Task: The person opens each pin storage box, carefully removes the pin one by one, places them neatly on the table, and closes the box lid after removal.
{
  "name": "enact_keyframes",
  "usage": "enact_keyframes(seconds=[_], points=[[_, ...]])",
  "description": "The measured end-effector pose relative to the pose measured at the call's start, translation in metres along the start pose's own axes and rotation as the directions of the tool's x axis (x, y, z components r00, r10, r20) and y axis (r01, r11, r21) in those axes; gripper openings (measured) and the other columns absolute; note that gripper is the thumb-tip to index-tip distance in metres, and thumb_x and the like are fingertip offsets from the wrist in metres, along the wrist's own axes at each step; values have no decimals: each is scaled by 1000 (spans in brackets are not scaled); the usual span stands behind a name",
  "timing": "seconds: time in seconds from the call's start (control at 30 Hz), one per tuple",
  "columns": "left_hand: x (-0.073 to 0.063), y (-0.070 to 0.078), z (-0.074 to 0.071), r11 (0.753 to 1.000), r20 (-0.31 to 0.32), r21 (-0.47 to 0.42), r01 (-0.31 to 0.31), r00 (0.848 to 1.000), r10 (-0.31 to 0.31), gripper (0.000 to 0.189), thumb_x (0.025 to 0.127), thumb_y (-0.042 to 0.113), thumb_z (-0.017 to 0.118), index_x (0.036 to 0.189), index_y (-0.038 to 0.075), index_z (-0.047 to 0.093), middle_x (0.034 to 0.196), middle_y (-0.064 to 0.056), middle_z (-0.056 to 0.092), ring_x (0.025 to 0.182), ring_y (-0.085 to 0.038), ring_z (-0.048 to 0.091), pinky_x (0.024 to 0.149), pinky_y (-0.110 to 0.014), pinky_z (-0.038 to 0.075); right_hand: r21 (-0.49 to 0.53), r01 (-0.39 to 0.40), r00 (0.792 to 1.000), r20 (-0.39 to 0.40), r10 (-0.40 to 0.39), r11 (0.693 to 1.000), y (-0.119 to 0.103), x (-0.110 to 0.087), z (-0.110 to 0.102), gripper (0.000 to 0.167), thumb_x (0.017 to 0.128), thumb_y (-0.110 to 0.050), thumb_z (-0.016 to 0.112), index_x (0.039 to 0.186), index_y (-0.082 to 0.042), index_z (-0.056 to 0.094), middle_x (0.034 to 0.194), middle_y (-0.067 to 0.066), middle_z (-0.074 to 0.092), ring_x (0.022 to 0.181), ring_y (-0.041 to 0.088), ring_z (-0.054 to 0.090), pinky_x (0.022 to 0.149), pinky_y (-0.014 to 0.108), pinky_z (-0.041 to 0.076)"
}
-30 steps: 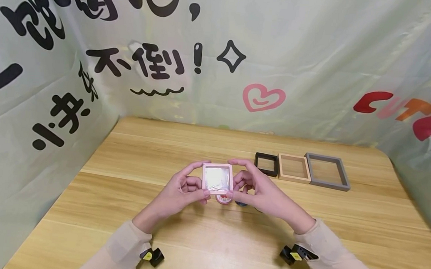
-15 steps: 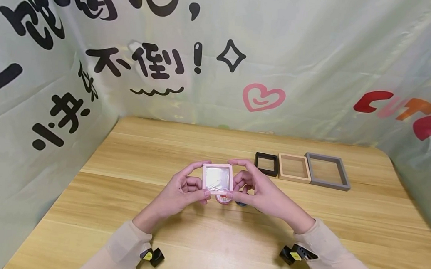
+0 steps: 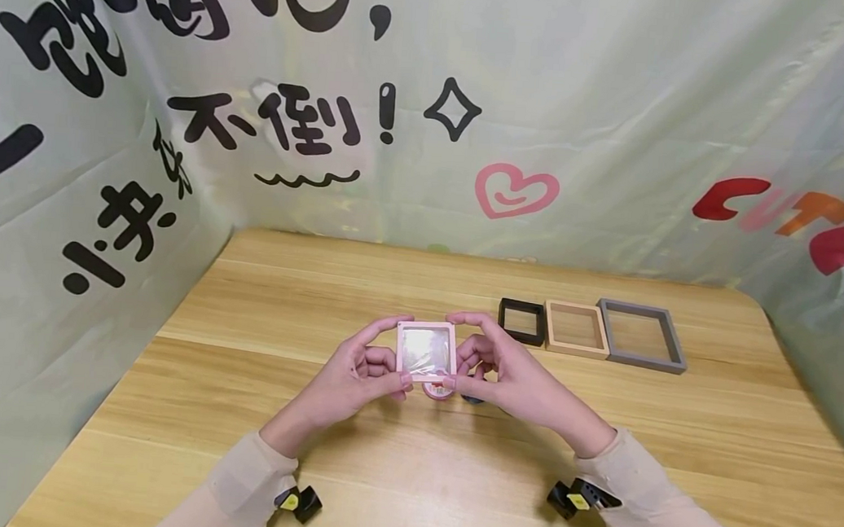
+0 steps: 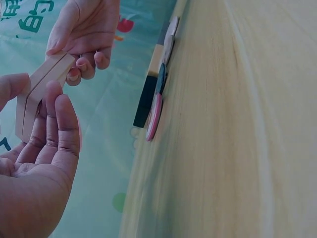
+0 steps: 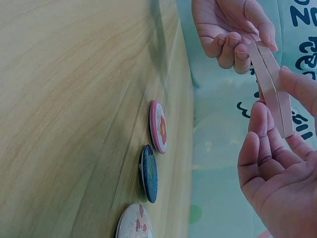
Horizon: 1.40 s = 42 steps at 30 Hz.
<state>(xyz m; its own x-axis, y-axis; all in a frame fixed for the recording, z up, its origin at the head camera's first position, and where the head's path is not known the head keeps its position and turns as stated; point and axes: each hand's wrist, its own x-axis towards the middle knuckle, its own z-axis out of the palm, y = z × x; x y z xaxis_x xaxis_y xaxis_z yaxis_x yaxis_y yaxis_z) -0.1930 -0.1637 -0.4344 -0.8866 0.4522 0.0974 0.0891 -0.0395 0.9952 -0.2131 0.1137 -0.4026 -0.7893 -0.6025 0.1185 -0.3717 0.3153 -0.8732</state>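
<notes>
A small pink square frame with a clear, shiny film window is raised above the table, tilted toward the head camera. My left hand grips its left side between thumb and fingers. On the opposite side, my right hand pinches it the same way. Both wrist views show a thin seam running along the frame's edge. Lying below are a pink-rimmed round badge, a dark blue badge and a white badge with red marks. In the head view the hands and frame partly hide these badges.
Behind my right hand, a black frame, a beige frame and a larger grey frame lie side by side on the wooden table. A printed cloth backdrop hangs behind and at both sides.
</notes>
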Motion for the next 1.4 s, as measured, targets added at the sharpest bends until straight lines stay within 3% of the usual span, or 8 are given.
enact_keyframes(seconds=[0.27, 0.43, 0.67, 0.77, 0.83, 1.03, 1.1, 1.4], points=[[0, -1, 1, 1000, 0, 8, 12, 1000, -12, 78, 96, -3, 74, 163, 17, 40, 88, -9, 73, 75, -18, 75, 77, -38, 67, -7, -20, 1000, 0, 20, 1000, -1, -1, -1, 74, 96, -9, 81, 157, -15, 41, 101, 1, 73, 85, 14, 69, 76, 31, 60], [1, 0, 2, 999, -17, 30, 17, 1000, -16, 81, 95, -2, 76, 163, 23, 40, 89, -9, 73, 76, -24, 76, 77, -42, 67, -3, -22, 1000, -5, 22, 1000, 0, 0, -1, 74, 95, -10, 82, 156, -19, 41, 101, 1, 74, 85, 14, 69, 76, 30, 60], [7, 5, 3, 982, -45, 186, -12, 999, 21, 89, 85, 1, 87, 159, 23, 44, 86, -7, 72, 74, -15, 69, 69, -28, 62, 0, -30, 999, -12, 30, 1000, 3, -1, -3, 74, 95, -12, 82, 156, -15, 41, 99, 2, 74, 85, 14, 69, 76, 31, 60], [12, 8, 3, 955, -42, 295, -20, 999, 34, 88, 82, 3, 91, 157, 21, 47, 87, -6, 73, 75, -15, 69, 69, -29, 63, -6, -46, 999, -19, 46, 999, 5, -2, -4, 74, 95, -14, 83, 156, -15, 42, 99, 1, 75, 86, 14, 70, 76, 32, 61], [15, 11, 3, 923, -32, 382, -31, 998, 47, 86, 81, 6, 92, 155, 18, 49, 89, -5, 74, 74, -15, 69, 68, -30, 64, -18, -50, 998, -26, 49, 999, 7, -2, -5, 74, 95, -14, 83, 156, -14, 42, 99, 1, 75, 86, 14, 70, 77, 31, 61], [32, 20, 4, 770, 25, 634, -71, 997, 71, 76, 79, 20, 95, 146, 11, 59, 92, 1, 70, 72, -11, 65, 63, -26, 60, -28, -63, 997, -36, 62, 998, 11, -4, -11, 74, 96, -14, 81, 158, -7, 40, 100, 4, 75, 88, 16, 70, 79, 28, 61], [39, 23, 4, 737, 47, 671, -82, 997, 68, 75, 79, 22, 96, 144, 10, 61, 92, 1, 70, 73, -11, 64, 63, -25, 58, -30, -79, 996, -41, 78, 996, 14, -6, -14, 74, 98, -15, 80, 159, -6, 39, 101, 6, 74, 89, 18, 69, 79, 28, 61], [76, 26, 3, 722, 48, 691, -40, 999, 9, 74, 77, 22, 98, 140, 6, 63, 97, -3, 72, 80, -15, 65, 68, -26, 61, -58, -130, 988, -90, 125, 990, 23, -16, -26, 75, 102, -18, 75, 165, -5, 35, 110, 7, 75, 93, 17, 69, 80, 26, 59]])
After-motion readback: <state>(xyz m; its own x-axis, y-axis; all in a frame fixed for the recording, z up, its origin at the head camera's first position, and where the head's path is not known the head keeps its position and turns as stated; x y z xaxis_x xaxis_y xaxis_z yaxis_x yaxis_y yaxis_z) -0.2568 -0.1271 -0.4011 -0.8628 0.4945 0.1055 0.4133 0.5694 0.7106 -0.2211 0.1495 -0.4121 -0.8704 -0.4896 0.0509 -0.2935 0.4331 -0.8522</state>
